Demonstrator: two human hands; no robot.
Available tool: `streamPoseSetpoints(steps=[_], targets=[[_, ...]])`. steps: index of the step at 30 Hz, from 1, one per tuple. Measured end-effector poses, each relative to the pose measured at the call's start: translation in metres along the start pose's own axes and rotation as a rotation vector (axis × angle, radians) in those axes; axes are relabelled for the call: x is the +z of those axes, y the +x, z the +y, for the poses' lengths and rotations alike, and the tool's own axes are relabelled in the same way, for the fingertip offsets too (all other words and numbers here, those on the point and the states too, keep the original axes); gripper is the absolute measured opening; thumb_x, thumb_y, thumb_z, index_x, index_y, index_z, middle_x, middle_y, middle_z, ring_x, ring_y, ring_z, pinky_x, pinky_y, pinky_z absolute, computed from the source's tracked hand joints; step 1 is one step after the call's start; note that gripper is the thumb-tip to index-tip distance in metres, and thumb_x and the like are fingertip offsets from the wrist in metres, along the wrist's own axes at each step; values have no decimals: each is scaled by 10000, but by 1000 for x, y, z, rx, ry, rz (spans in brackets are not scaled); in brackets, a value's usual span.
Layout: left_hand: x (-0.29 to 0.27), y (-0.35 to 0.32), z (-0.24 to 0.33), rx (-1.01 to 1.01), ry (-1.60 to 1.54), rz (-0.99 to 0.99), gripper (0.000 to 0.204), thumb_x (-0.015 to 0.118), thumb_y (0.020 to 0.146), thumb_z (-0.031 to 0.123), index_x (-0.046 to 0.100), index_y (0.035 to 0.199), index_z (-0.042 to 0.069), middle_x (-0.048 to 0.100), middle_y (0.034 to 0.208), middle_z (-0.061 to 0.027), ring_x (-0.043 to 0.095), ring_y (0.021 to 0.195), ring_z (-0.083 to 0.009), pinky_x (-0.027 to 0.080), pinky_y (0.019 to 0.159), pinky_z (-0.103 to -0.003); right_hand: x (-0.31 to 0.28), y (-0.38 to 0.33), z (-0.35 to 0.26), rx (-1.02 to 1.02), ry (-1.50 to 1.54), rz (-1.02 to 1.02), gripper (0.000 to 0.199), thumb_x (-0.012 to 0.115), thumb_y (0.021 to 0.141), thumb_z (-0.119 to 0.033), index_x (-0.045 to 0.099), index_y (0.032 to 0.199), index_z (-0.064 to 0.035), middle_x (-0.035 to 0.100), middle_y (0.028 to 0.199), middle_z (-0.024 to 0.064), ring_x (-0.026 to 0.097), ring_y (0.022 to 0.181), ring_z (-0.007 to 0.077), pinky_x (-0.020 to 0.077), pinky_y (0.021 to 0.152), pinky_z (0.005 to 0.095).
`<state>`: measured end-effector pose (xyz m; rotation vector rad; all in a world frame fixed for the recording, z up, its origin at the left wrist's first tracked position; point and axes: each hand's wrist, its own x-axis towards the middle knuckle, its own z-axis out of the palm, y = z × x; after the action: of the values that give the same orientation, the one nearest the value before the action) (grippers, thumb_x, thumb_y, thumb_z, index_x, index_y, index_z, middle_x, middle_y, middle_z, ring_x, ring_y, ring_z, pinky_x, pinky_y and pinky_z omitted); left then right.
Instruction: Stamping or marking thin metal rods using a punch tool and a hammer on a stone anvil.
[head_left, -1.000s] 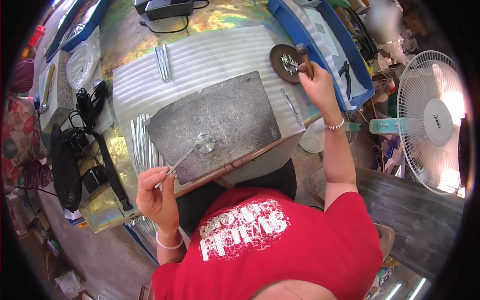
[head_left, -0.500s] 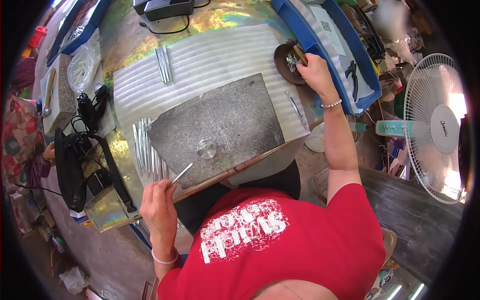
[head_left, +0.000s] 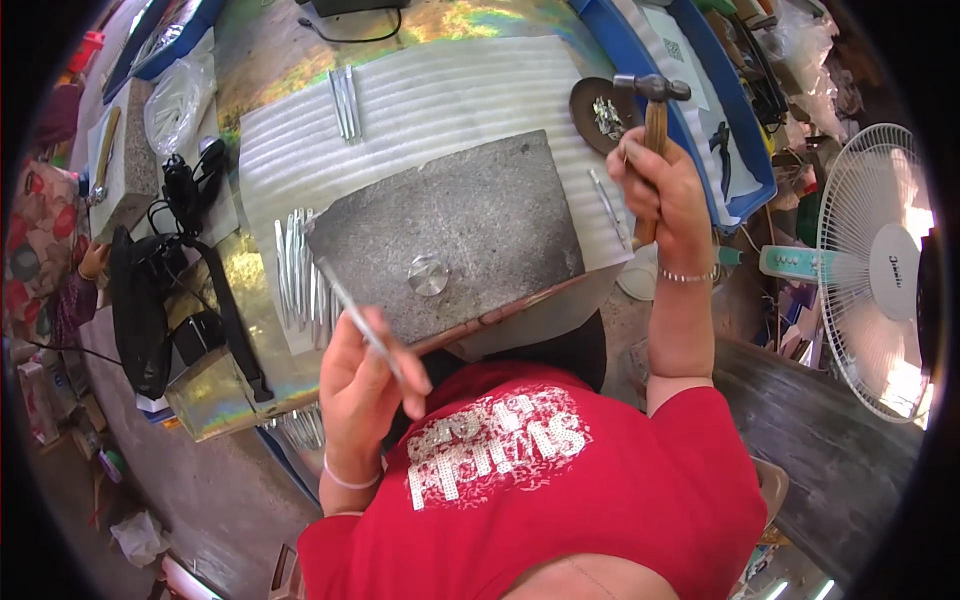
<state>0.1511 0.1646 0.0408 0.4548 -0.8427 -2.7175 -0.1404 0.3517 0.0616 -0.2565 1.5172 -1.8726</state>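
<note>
My right hand (head_left: 668,190) is raised at the right edge of the work surface, its fingers wrapped round the wooden handle of a hammer (head_left: 655,125) with a dark metal head. Close to my body, my left hand (head_left: 358,385) grips a thin silvery metal strip (head_left: 347,300), tilted up toward the slab's left corner. A grey stone slab (head_left: 490,200) lies between the hands, with a round shiny metal disc (head_left: 428,276) on it near the front edge. Several similar metal strips (head_left: 297,265) lie left of the slab. Another strip (head_left: 607,205) rests to its right.
White foam sheeting (head_left: 420,145) lies under the slab. Beyond my right hand are a brown bowl (head_left: 584,118) of small metal bits and a blue tray (head_left: 757,200) with pliers (head_left: 721,155). More strips (head_left: 345,105) lie at the back. A black bag (head_left: 140,335) sits left; a fan (head_left: 880,270) stands right.
My right hand has lifted the hammer from the bowl and brought it nearer me, head up. My left hand has turned over and moved right, with the strip now pointing up and left.
</note>
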Motion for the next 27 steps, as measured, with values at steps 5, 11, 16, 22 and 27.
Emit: streamPoseSetpoints(steps=[5,11,16,22,27], targets=[[0,10,-13,-102,-113,20,242,496,933,69,440,1163,16,646,884,-216,643,640,-233,523,570,-287,49,-44,16,178,30,-167,73,582,878,-96,564,900,-28,600,736,63,348,416,8,227,350,167],[3,13,-23,-151,-269,-41,169,542,924,96,556,1043,-23,616,992,-170,665,826,-225,579,693,-296,100,-81,21,291,-163,-328,128,598,852,-30,611,975,6,621,763,31,515,578,39,399,507,176],[2,10,-26,-147,-304,-52,183,551,926,126,561,1048,-10,625,942,-133,653,762,-178,557,635,-265,116,-88,43,77,-103,-487,148,557,846,54,589,990,41,629,855,56,593,800,90,475,731,227],[1,8,-24,-164,-276,-44,174,560,922,134,562,1030,-1,633,922,-126,644,703,-166,540,612,-253,121,-93,45,107,-154,-413,170,574,833,29,554,1001,29,612,880,44,583,827,79,471,757,236],[3,8,-23,-132,-237,-43,172,583,907,130,563,1015,-3,639,916,-129,644,695,-171,544,626,-254,121,-93,46,69,-180,-401,166,570,829,28,552,994,25,610,868,41,580,820,72,469,751,232]])
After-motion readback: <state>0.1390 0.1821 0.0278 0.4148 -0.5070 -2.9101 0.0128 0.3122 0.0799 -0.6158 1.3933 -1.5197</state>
